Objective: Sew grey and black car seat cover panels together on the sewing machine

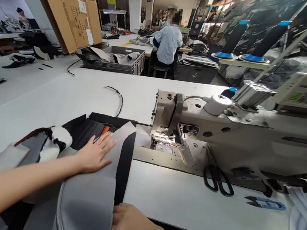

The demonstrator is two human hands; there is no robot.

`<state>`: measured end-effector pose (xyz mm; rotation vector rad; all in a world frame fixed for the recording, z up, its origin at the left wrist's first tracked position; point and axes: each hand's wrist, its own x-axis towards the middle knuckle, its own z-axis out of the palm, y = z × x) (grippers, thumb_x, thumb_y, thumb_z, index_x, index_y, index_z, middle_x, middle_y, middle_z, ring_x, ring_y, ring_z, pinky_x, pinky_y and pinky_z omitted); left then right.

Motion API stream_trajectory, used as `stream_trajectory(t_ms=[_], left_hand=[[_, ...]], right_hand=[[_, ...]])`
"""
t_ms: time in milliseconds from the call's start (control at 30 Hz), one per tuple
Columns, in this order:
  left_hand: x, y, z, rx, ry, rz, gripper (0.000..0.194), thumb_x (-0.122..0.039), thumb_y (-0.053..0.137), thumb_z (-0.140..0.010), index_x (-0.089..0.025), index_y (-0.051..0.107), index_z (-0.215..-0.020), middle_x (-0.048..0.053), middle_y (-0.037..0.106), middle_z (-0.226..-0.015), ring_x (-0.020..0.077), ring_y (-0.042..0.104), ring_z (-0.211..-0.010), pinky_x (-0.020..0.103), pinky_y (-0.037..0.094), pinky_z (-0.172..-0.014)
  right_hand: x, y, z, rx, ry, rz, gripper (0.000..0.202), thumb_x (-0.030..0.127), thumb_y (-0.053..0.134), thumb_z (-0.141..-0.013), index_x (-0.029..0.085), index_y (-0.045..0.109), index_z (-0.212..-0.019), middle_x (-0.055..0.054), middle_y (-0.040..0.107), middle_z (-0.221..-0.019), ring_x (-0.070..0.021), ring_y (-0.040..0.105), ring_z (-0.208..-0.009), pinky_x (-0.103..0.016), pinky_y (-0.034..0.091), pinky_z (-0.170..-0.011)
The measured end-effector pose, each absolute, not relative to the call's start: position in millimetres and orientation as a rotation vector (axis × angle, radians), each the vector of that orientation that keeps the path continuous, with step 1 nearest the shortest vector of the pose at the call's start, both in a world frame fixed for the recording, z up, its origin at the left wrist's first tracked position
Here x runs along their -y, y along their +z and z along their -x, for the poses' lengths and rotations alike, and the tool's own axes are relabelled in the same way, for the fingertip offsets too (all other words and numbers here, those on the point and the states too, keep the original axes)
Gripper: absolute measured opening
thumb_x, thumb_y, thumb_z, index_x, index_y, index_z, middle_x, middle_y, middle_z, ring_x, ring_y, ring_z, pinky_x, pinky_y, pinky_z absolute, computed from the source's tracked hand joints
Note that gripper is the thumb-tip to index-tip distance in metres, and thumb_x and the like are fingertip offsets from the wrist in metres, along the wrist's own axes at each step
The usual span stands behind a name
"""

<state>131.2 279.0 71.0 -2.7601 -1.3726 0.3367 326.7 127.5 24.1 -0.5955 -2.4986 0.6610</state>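
Note:
My left hand (pixel 96 154) lies flat, fingers spread, on a grey fabric piece (pixel 89 193) left of the sewing machine. Black fabric (pixel 125 160) shows beneath the grey piece along its right side. Low in the view, my right hand (pixel 129 223) has its fingers closed around the right edge of the grey fabric. The fabric hides its fingertips. An orange strip (pixel 105 130) and dark folded fabric (pixel 87 134) lie just beyond my left fingers. To the right stands the sewing machine (pixel 224 135), its lit needle area (pixel 165 141) apart from both hands.
Black-handled scissors (pixel 218 180) and blue thread snips (pixel 266 203) lie right on the white table (pixel 186 210). A black cord (pixel 120 101) lies behind the fabric. Bundled white and grey material (pixel 56 142) sits left. Beyond the table are grey crates (pixel 138 62) and a seated person (pixel 167 43).

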Motion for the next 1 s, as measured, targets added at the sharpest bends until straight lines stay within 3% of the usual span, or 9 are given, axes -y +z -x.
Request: stream_trajectory(t_ms=[133,233,300,400,567,667,767,867,1000], left_hand=[[-262.1,56.7,-108.2,1.499,0.182,2.707,0.058,-0.039,0.045,-0.088,-0.020,0.036,-0.142,0.018,0.036,-0.146,0.0336,0.032,-0.135,0.058,0.029,-0.103],[-266.2,56.0,-122.4,1.640,0.082,2.630,0.051,-0.035,0.041,-0.091,-0.018,0.041,-0.140,0.017,0.052,-0.130,0.0314,0.047,-0.119,0.052,0.038,-0.096],[-271.1,51.2,-129.0,1.589,0.017,2.639,0.051,-0.043,0.041,-0.091,-0.016,0.047,-0.135,0.018,0.050,-0.131,0.0333,0.043,-0.122,0.054,0.033,-0.101],[-273.5,39.5,-129.3,1.463,-0.069,2.682,0.063,-0.058,0.041,-0.088,-0.017,0.046,-0.136,0.018,0.037,-0.144,0.0382,0.023,-0.137,0.059,0.017,-0.110],[-270.9,31.5,-126.4,1.462,-0.052,2.746,0.070,-0.063,0.039,-0.087,-0.020,0.038,-0.142,0.017,0.037,-0.145,0.0384,0.021,-0.138,0.059,0.016,-0.110],[-271.7,35.9,-127.1,1.444,-0.042,2.772,0.064,-0.058,0.040,-0.088,-0.021,0.040,-0.140,0.017,0.038,-0.144,0.0367,0.023,-0.137,0.057,0.021,-0.109],[-277.2,40.9,-129.0,1.432,-0.057,2.767,0.054,-0.049,0.041,-0.091,-0.020,0.044,-0.136,0.018,0.042,-0.139,0.0350,0.033,-0.131,0.054,0.028,-0.104],[-286.3,43.5,-133.3,1.451,-0.104,2.727,0.049,-0.043,0.038,-0.094,-0.019,0.045,-0.136,0.017,0.052,-0.125,0.0321,0.046,-0.116,0.051,0.035,-0.095],[-295.6,44.1,-141.8,1.473,-0.180,2.696,0.043,-0.038,0.033,-0.096,-0.015,0.057,-0.123,0.014,0.061,-0.104,0.0279,0.053,-0.098,0.045,0.040,-0.084]], right_hand=[[-168.8,65.3,-332.3,2.627,0.631,0.571,0.025,0.028,0.055,-0.083,0.022,0.056,-0.059,0.003,0.061,-0.058,-0.0121,0.050,-0.053,-0.025,0.037,-0.050],[-228.5,100.9,-319.3,2.435,0.679,1.132,0.027,0.021,0.042,-0.089,0.020,0.063,-0.073,0.000,0.065,-0.070,-0.0121,0.057,-0.063,-0.023,0.041,-0.060],[-274.0,107.2,-302.2,2.343,0.600,1.321,0.034,0.027,0.032,-0.096,0.017,0.065,-0.097,-0.006,0.068,-0.095,-0.0168,0.062,-0.085,-0.028,0.044,-0.074],[-334.1,89.9,-271.6,2.383,0.513,1.508,0.047,0.043,0.040,-0.095,0.010,0.051,-0.127,-0.016,0.050,-0.135,-0.0281,0.042,-0.127,-0.045,0.029,-0.105],[-380.6,58.1,-235.1,2.481,0.635,1.463,0.068,0.056,0.046,-0.089,0.003,0.048,-0.131,-0.023,0.039,-0.143,-0.0349,0.029,-0.136,-0.056,0.023,-0.108],[-371.0,58.1,-243.2,2.442,0.624,1.396,0.060,0.050,0.045,-0.091,0.005,0.049,-0.130,-0.020,0.040,-0.143,-0.0338,0.031,-0.136,-0.055,0.022,-0.109],[-326.6,57.8,-281.3,2.338,0.537,1.357,0.042,0.031,0.034,-0.097,0.010,0.053,-0.128,-0.015,0.042,-0.143,-0.0269,0.034,-0.135,-0.047,0.021,-0.113],[-251.5,48.7,-329.6,2.304,0.520,1.331,0.039,0.019,0.030,-0.093,0.012,0.065,-0.110,-0.014,0.054,-0.132,-0.0240,0.043,-0.128,-0.040,0.033,-0.108],[-158.5,28.6,-361.0,2.581,0.607,0.935,0.064,0.022,0.055,-0.080,0.019,0.039,-0.141,-0.012,0.037,-0.147,-0.0307,0.031,-0.136,-0.054,0.017,-0.114]])
